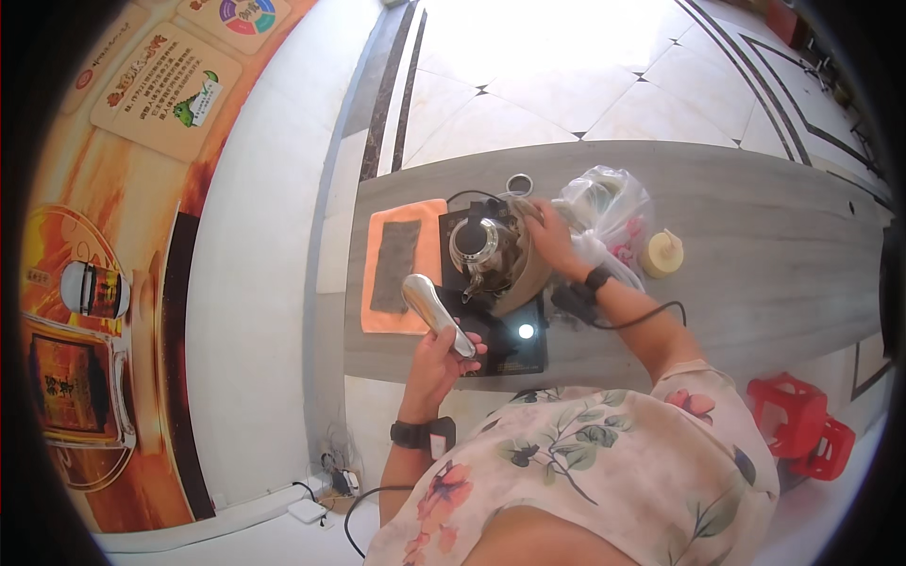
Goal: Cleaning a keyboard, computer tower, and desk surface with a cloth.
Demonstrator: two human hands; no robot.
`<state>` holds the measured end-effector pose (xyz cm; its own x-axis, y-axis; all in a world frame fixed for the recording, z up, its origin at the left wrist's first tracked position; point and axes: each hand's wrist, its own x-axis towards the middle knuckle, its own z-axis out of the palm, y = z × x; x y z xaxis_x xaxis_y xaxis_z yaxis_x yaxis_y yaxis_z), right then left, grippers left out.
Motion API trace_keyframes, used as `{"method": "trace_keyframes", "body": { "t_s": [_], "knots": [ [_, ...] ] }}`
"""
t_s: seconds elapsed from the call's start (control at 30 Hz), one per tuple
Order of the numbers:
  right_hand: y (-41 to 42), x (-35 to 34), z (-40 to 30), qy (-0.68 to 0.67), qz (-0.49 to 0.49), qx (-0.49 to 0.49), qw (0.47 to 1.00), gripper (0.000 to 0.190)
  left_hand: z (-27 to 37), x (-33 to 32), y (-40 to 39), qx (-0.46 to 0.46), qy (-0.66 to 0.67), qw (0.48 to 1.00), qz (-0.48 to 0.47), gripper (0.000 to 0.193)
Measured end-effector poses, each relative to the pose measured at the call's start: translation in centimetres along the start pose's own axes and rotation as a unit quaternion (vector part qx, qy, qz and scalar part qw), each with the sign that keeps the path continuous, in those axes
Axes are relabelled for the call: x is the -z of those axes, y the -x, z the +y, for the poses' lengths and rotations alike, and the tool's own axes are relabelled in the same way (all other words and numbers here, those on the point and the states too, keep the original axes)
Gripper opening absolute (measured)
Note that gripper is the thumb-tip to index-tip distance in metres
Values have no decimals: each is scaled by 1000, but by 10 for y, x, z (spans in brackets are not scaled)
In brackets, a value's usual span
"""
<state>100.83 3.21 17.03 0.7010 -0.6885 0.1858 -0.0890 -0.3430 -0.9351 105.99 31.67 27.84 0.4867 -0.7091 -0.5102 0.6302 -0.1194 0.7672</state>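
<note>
My left hand (pixel 447 357) holds one end of a shiny silver hand-held object (pixel 429 305), elongated and rounded at its far end; its exact kind is unclear. My right hand (pixel 553 237) has its fingers on a grey-brown cloth (pixel 529 272), pressed along the right side of a stainless-steel kettle (pixel 488 272). A black lid knob (pixel 468 240) tops the kettle, and its spout points toward me. Beneath the kettle is a black induction cooktop (pixel 520 357) with a bright light reflection. Part of the cloth is hidden behind my right hand.
An orange towel (pixel 375 276) with a folded grey cloth (pixel 398 265) lies left of the cooktop. To the right are a clear plastic bag (pixel 609 191) and a cream-coloured container (pixel 662 255). A black cable (pixel 644 320) crosses my right forearm. Red plastic stools (pixel 786 417) stand beside the grey table (pixel 764 240).
</note>
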Motion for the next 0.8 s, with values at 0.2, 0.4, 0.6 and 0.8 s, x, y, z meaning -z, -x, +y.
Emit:
{"method": "trace_keyframes", "body": {
  "t_s": [0.2,0.4,0.6,0.8],
  "knots": [
    [-81,0,-17,230,-238,125,935,70,0,-3,2,-261,-489,802,223,53],
    [-88,5,-14,160,-270,19,949,49,2,-18,2,-336,-562,734,179,58],
    [-72,39,-36,199,-366,37,908,37,-5,-15,-4,-354,-550,735,180,60],
    [1,60,-63,161,-294,-85,938,27,0,-28,-1,-434,-649,571,254,47]
  ]
}}
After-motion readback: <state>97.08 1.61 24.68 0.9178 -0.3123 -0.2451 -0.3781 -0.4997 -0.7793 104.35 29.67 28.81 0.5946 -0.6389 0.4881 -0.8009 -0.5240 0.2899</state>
